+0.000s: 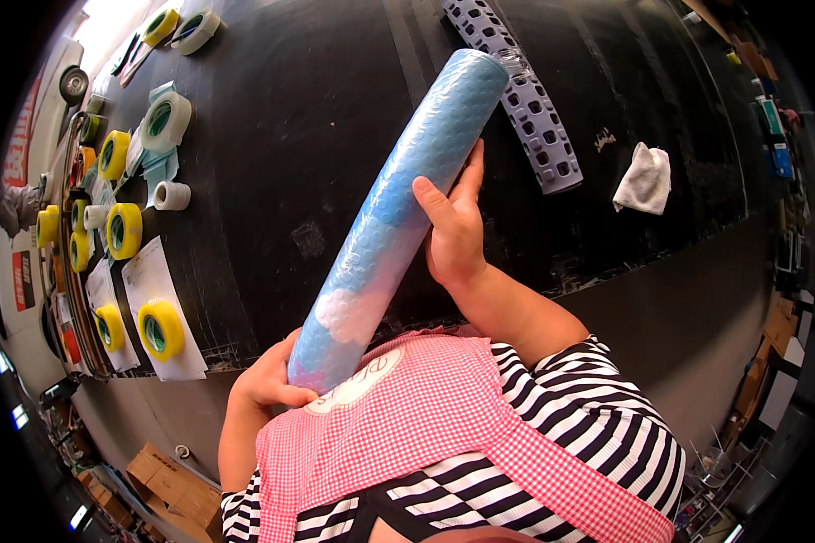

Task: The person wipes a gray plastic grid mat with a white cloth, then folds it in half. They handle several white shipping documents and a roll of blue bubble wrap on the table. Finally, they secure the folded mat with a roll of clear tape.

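Both hands hold a long rolled mat (394, 213), light blue with a white cloud shape and round bumps, under shiny clear wrap. It slants from my body at lower left up over the black table. My left hand (267, 376) is closed around its lower end, thumb on the near side. Higher up, my right hand (457, 226) grips the roll's right side, thumb on top; its other fingers are partly hidden behind the roll. Beyond the roll's upper end lies a grey-lilac rolled mat (539, 127) with rounded square holes.
Several tape rolls, such as a yellow one (160, 329), lie on papers (149, 271) at the table's left. A crumpled white cloth (644, 179) rests on the black table (281, 118) at right. An open cardboard box (174, 489) stands on the floor at lower left.
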Motion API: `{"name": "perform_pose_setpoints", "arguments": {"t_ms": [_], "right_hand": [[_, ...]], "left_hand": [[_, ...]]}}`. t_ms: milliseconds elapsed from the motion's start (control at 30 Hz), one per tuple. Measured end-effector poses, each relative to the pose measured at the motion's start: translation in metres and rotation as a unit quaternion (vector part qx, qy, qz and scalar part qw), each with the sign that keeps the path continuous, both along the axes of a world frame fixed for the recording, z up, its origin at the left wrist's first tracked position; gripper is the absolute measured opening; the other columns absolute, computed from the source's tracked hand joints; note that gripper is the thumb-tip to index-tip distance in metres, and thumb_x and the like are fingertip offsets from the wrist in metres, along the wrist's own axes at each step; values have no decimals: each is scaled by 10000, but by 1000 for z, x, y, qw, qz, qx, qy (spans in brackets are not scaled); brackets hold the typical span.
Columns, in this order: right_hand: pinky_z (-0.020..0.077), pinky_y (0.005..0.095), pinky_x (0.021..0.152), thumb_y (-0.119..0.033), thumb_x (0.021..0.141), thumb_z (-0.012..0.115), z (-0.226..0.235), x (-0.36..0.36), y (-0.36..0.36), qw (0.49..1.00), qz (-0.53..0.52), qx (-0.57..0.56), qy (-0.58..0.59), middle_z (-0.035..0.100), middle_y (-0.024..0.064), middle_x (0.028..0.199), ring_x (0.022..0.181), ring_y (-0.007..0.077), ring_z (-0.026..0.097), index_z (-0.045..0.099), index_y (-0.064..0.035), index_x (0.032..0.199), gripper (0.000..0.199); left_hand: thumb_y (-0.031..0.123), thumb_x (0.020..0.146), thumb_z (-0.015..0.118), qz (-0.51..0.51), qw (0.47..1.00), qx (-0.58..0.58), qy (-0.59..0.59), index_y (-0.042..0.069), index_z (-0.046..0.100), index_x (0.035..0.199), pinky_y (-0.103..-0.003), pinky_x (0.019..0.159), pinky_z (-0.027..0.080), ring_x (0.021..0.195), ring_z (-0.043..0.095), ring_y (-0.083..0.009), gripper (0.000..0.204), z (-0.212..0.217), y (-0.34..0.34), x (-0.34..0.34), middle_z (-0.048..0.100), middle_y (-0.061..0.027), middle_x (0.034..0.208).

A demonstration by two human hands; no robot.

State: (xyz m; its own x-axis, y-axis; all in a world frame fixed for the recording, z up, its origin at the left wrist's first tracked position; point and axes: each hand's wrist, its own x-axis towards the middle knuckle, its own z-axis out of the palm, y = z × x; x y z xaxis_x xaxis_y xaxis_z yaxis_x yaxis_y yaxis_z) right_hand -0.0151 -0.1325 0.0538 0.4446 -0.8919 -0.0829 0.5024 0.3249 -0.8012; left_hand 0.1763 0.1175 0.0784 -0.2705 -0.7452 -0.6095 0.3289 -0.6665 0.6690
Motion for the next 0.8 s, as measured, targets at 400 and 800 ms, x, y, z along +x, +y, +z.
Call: {"name": "perform_pose_setpoints", "arguments": {"t_ms": [400, 800], "right_hand": [[501, 430, 985, -331, 948, 734, 1, -10, -42, 983, -6, 185, 15, 589, 101, 1208, 1101, 236, 590, 440, -32, 1405, 620], [404, 420, 1112, -107, 992, 611, -4, -34, -19, 988, 147, 47, -8, 527, 107, 1344, 1260, 232, 522, 333, -24, 1473, 562]], "left_hand": [[431, 576, 943, -108, 956, -11, -273, 21, 404, 1508, -425, 1090, 425, 1263, 576, -305, 1153, 42, -5, -6, 593, -166, 1355], [290, 548, 985, -11, 1000, 11, -24, -9, 400, 1483, -410, 1114, 396, 1282, 530, -231, 1142, 5, 34, 14, 551, -128, 1392]]}}
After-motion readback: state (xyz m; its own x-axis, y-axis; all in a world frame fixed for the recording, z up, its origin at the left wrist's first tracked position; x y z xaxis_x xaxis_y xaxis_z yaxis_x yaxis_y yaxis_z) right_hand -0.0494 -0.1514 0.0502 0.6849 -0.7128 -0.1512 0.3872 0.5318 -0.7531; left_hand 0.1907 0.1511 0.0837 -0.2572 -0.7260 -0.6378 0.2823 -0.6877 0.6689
